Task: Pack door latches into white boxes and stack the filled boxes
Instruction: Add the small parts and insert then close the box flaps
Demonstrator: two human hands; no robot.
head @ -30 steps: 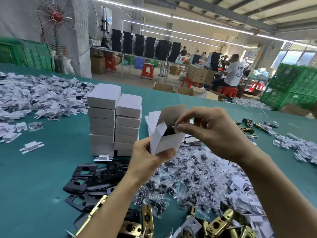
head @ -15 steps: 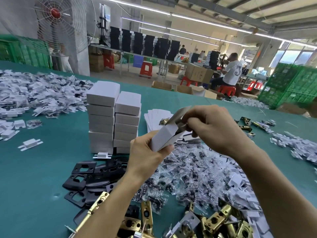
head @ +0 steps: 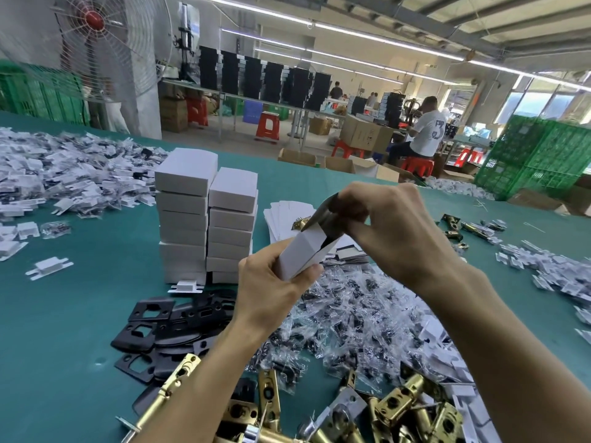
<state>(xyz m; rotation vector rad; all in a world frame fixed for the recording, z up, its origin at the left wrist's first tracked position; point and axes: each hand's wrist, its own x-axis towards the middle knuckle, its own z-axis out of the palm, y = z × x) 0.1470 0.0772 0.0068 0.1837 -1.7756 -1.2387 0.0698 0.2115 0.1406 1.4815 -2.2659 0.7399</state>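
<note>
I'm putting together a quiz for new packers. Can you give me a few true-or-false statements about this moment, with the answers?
1. The left hand grips the white box at its lower end. True.
2. The box's top flap is tucked shut. False: it stands open, pinched by the right hand.
3. Two stacks of closed boxes stand side by side on the green table. True.
4. The right-hand stack is the taller. False: the left one rises higher.
5. The black plates lie beyond the stacks. False: they lie in front of them, nearer the person.
</note>
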